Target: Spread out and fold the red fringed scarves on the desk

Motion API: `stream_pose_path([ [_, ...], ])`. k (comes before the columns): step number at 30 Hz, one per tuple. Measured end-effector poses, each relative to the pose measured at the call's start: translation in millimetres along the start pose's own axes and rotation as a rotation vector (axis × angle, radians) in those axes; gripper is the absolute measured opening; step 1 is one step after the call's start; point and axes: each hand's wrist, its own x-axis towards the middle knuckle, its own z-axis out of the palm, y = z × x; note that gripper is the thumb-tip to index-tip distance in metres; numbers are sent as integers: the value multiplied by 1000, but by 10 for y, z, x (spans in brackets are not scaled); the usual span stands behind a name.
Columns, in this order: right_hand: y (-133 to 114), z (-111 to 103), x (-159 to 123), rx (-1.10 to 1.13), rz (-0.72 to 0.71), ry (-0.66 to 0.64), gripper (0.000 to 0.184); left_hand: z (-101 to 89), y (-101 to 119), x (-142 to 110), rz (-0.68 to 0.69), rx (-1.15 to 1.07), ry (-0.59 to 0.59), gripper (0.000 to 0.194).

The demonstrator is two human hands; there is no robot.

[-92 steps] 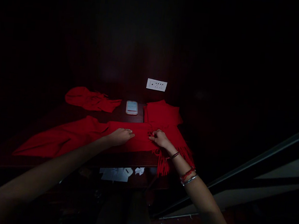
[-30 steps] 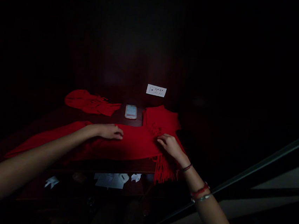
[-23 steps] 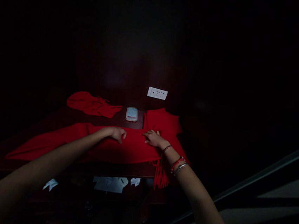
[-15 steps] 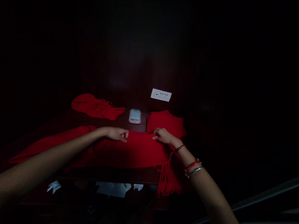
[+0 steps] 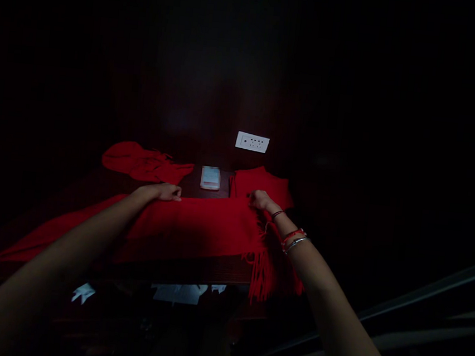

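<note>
A long red scarf (image 5: 199,225) with a fringed end lies spread across a dark table, its fringe (image 5: 260,275) hanging over the front edge at the right. My left hand (image 5: 169,192) is closed on the scarf's far edge, left of the middle. Farther right along that same edge, my right hand (image 5: 259,199) pinches the scarf near its fringed end. The fingertips of both hands are partly hidden. Behind my right hand sits a folded red cloth (image 5: 262,179).
A bunched red cloth (image 5: 138,160) lies at the back left of the table. Beside it is a phone (image 5: 210,178) with a lit screen. A white socket panel (image 5: 252,142) is on the wall. Papers (image 5: 180,293) show below the table edge.
My left hand has moved left along the scarf's far edge, widening the gap between my hands. The scarf's far edge looks straighter. The view has shifted slightly.
</note>
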Motion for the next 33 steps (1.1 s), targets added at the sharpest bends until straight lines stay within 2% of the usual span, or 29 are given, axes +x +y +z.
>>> stream_pose_path([
  [4,29,40,-18,38,5,-42,29,29,3,-6,30,-104,-2,43],
  [11,73,-154,-87,94,-124,-207,13,-114,152,-150,86,-266,13,41],
  [15,54,-214,-146,120,-201,-221,13,-220,277,-285,166,-366,7,39],
  [19,65,-229,-282,159,-285,-91,17,-321,428,-365,248,-413,-20,42],
  [22,73,-265,-509,266,-389,75,20,-330,614,-403,250,-237,-104,55],
  [24,57,-289,-697,331,-428,131,21,-257,804,-414,270,-53,-37,58],
  [26,24,-300,-868,343,-431,159,17,-111,1042,-399,336,70,153,61],
  [29,-24,-290,-1018,311,-408,224,12,165,1412,-317,455,29,379,73],
  [30,-32,-285,-1036,306,-400,250,12,242,1514,-275,474,-25,416,70],
  [33,-32,-293,-1032,310,-355,296,13,336,1699,-150,480,-201,449,39],
])
